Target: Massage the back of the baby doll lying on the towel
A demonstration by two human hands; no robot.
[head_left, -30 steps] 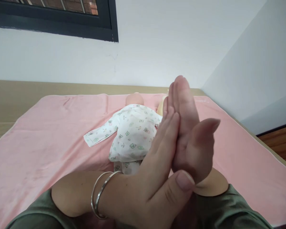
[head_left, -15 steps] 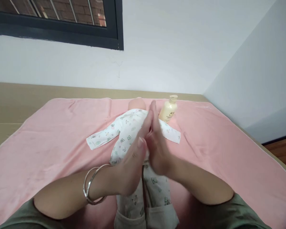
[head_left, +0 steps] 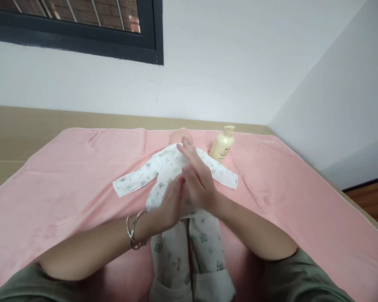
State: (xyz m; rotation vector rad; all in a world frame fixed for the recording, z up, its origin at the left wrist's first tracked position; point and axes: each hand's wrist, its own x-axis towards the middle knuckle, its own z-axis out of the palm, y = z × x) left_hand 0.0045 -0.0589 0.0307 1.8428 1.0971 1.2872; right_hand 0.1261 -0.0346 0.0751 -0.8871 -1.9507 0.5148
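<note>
My left hand [head_left: 170, 204], with silver bangles [head_left: 135, 230] on its wrist, presses palm to palm against my right hand [head_left: 201, 182]. Fingers of both hands are stretched out and slightly blurred; whatever may lie between the palms is hidden. Beneath them, what looks like a baby doll [head_left: 180, 135] lies on its back in a white printed top [head_left: 137, 180] and matching trousers [head_left: 206, 247] with turned-up cuffs. Its sleeves spread out to both sides, and my hands cover part of its chest. To the right of its head stands a cream pump bottle [head_left: 222, 144].
A pink blanket [head_left: 280, 201] with some creases lies under the doll and bottle. It covers most of a wooden surface [head_left: 6, 130] that meets a white wall [head_left: 223, 63]. A dark-framed window [head_left: 154, 29] is at upper left.
My hands have slid against each other: the left has drawn back lower, while the right has turned its fingers leftward over it. The doll and bottle stay put.
</note>
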